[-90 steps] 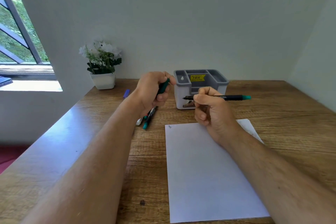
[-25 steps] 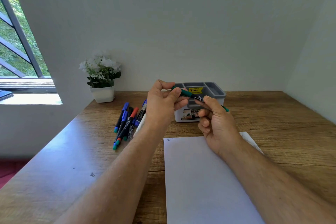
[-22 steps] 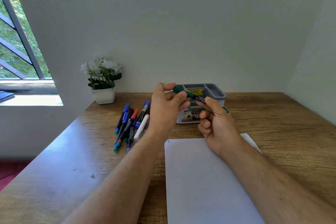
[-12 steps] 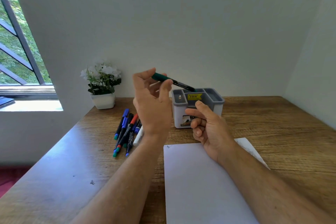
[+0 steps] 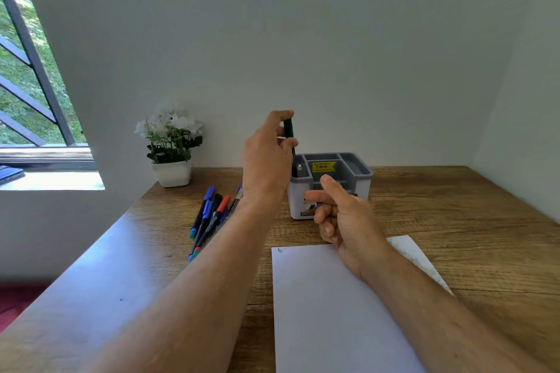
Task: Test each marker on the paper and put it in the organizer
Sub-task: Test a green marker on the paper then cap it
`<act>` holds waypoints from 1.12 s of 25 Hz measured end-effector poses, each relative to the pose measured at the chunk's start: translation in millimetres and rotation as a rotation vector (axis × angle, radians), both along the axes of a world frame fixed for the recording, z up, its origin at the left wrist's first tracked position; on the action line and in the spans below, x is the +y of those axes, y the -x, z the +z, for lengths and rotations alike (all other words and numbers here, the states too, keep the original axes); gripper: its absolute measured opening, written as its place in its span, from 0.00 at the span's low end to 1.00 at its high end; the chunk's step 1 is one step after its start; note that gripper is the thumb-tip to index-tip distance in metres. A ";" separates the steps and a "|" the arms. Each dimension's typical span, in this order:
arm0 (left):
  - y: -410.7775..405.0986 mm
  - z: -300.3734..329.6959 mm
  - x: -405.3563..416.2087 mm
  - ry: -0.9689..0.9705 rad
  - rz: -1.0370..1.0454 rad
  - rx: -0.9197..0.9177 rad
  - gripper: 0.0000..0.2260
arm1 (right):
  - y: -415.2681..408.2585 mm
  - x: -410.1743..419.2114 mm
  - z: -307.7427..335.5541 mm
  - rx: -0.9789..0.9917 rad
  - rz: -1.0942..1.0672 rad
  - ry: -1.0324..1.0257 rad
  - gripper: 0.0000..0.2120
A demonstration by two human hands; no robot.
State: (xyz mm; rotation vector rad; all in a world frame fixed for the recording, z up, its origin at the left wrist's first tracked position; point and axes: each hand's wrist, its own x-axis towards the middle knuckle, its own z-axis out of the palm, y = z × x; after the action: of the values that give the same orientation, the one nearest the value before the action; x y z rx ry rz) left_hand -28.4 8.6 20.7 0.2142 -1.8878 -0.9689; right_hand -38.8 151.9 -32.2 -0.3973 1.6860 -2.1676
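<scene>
I see the left hand [image 5: 266, 157] raised over the organizer [image 5: 330, 183], its fingers [image 5: 283, 114] pinching the green cap end of a marker [image 5: 290, 142]. The marker stands nearly upright, its lower end dipped into the organizer's front-left compartment. The right hand [image 5: 342, 215] hovers just in front of the organizer, fingers loosely curled and holding nothing, thumb up. Below it lies the paper [image 5: 330, 312], with a small mark at its far-left corner. Left of the organizer, the remaining markers [image 5: 209, 218] lie bunched on the table [image 5: 454, 221]. A potted plant [image 5: 171, 154] stands near the wall.
</scene>
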 end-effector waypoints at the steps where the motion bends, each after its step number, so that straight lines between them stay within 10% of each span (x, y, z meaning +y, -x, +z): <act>1: 4.2 0.9 -1.0 0.021 0.020 -0.055 0.20 | 0.1 0.0 0.0 -0.001 -0.001 -0.004 0.20; 9: 20.8 9.7 -5.4 0.145 0.170 -0.324 0.31 | 0.6 0.1 -0.8 0.002 0.002 -0.009 0.21; 15: -6.8 -12.4 -7.8 -0.119 -0.348 -0.418 0.57 | 2.2 -0.9 -2.0 0.014 0.013 -0.010 0.16; 18: -28.5 -19.1 -15.3 -0.303 -0.421 -0.359 0.50 | 3.3 -2.0 -4.0 0.045 0.025 -0.014 0.13; 24: -52.8 -9.5 -31.1 -0.078 0.114 -0.399 0.14 | 3.4 -0.8 -4.0 0.027 0.031 0.010 0.12; 28: -50.5 -13.5 -16.5 -0.001 -0.084 -0.430 0.18 | 2.2 -1.2 -3.8 0.031 0.008 0.004 0.12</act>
State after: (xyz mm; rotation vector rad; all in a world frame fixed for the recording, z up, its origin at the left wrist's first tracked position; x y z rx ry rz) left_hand 22.1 -7.8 7.2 0.3698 -2.3028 -1.0408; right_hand -41.0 150.8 -35.9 -0.4400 1.6939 -2.1707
